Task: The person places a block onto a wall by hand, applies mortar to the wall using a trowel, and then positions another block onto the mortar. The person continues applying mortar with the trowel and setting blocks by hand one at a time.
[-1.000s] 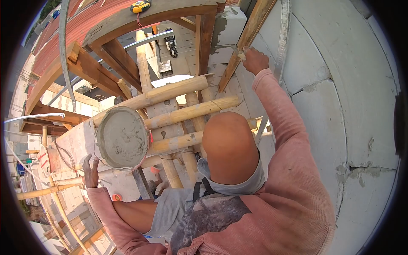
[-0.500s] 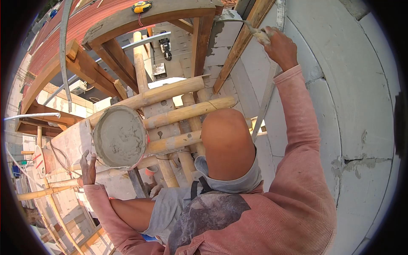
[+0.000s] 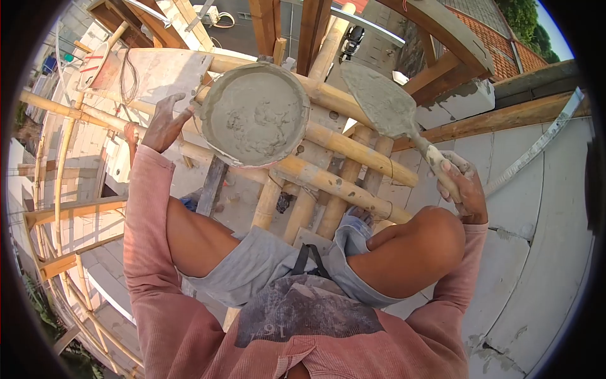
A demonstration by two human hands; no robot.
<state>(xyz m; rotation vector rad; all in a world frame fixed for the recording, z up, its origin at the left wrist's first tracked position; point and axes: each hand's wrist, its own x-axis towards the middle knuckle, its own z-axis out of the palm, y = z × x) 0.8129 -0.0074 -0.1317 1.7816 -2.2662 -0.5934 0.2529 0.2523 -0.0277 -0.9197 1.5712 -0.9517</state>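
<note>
My right hand (image 3: pixel 464 186) grips the pale, mortar-smeared handle of a trowel (image 3: pixel 382 104). Grey mortar coats its pointed blade, which tilts up to the left above the bamboo poles. A round bucket (image 3: pixel 305 129) filled with wet grey mortar (image 3: pixel 259 114) stands on the poles in front of me. At the bucket's left side is my left hand (image 3: pixel 165 123), dusty with dried mortar, its fingers apart and curved with the tips right at the rim. Scraped hollows and lumps mark the mortar's surface.
Bamboo poles (image 3: pixel 360 158) form a scaffold over a drop. Pale block wall (image 3: pixel 524 259) runs along my right, with a metal strip (image 3: pixel 536 142) leaning there. Brown timber frames (image 3: pixel 451 72) rise ahead. A board (image 3: pixel 158 72) lies left of the bucket.
My right hand has come down from the wall top with the trowel, toward the bucket. The view has swung right. My left hand stays beside the bucket.
</note>
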